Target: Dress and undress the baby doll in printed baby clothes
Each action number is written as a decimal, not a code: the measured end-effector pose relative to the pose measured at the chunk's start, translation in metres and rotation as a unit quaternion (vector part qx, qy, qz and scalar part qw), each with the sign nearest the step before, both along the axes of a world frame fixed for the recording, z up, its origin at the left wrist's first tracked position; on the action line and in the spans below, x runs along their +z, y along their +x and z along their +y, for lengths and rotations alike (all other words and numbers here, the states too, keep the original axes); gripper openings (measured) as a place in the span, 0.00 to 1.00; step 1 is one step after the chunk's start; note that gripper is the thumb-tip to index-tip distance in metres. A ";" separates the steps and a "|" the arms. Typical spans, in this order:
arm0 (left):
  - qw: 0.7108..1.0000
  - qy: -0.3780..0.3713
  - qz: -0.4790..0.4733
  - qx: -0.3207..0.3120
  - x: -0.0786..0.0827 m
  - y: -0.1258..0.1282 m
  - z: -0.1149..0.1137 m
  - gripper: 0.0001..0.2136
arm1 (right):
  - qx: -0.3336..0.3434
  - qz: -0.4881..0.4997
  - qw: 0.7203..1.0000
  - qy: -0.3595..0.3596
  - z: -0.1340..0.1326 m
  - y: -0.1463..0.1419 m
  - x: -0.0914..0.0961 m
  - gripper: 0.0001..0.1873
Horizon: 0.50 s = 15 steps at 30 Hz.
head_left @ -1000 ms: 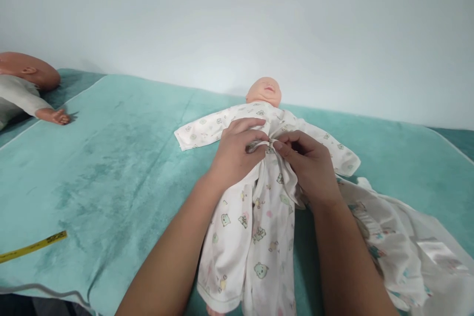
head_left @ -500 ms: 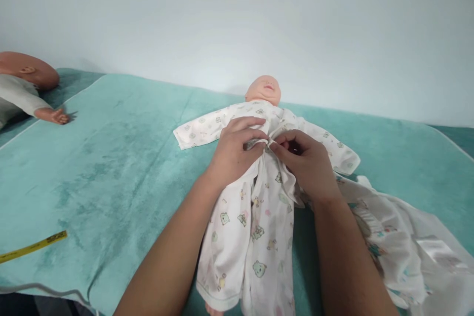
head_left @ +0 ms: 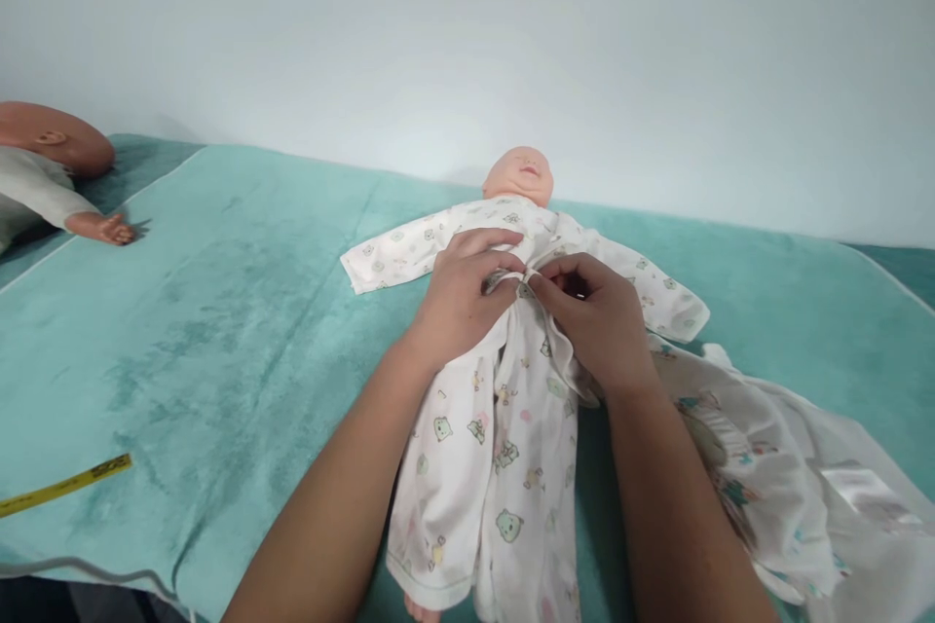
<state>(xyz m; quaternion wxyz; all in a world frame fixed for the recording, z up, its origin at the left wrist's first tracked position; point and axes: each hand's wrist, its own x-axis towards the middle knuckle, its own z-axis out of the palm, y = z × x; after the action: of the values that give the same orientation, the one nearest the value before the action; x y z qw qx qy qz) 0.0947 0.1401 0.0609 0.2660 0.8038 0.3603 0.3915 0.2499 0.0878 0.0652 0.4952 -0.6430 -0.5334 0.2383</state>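
Note:
A baby doll (head_left: 518, 172) lies on its back on the teal blanket (head_left: 241, 311), dressed in a white romper (head_left: 489, 448) printed with small bears. My left hand (head_left: 460, 297) pinches the left front edge of the romper at the doll's chest. My right hand (head_left: 595, 321) pinches the facing edge, and the fingertips of both hands meet at the centre opening. The sleeves spread out to both sides. One doll foot shows at the bottom of the left leg.
A second doll (head_left: 44, 170) in a pale garment lies at the far left. A yellow measuring tape (head_left: 65, 484) rests near the blanket's front left edge. More white printed cloth (head_left: 789, 487) is heaped at the right. A plain wall stands behind.
Both hands have stayed at the chest opening, with the right fingers shifting a little toward the left hand. The view has drifted slightly.

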 end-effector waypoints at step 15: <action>0.978 -0.105 -0.181 0.017 -0.003 -0.001 0.000 0.05 | -0.174 0.218 0.958 0.064 0.017 0.014 -0.022 0.06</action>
<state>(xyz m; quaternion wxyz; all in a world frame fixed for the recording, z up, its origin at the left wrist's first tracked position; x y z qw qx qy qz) 0.0932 0.1406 0.0584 0.4031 0.6812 0.3590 0.4946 0.2638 0.1052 0.0428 0.6735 -0.6251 -0.3068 0.2481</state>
